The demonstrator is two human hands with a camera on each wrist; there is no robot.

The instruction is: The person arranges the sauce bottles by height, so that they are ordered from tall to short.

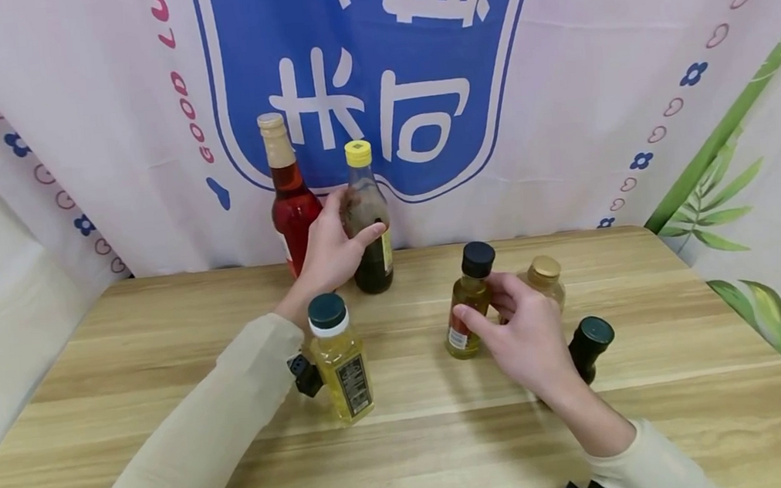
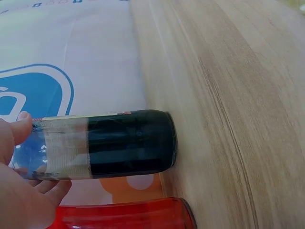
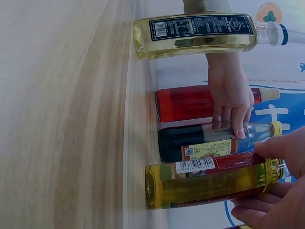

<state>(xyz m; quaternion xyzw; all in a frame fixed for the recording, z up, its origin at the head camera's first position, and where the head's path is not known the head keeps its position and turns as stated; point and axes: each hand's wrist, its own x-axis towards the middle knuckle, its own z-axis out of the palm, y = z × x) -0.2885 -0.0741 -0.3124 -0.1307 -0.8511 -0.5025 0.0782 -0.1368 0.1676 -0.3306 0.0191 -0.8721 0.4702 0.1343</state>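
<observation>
Two hands (image 1: 331,251) (image 1: 525,331) grip smooth, cylindrical glass bottles (image 1: 370,208) (image 1: 467,307).

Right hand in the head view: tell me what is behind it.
Behind the right hand, a gold-capped bottle shows its cap and shoulder; most of its body is covered. A dark bottle shows its cap and neck; the rest is largely hidden.

We take this for a makeshift, staged corner, though whether in a home or elsewhere we cannot tell. We see a printed cloth (image 1: 546,106) with a blue badge (image 1: 364,60) hanging behind the wood-grain bench (image 1: 416,459), a leaf-patterned cloth (image 1: 773,234) at the right, and bottles (image 1: 341,364) suggesting kitchen goods.
</observation>
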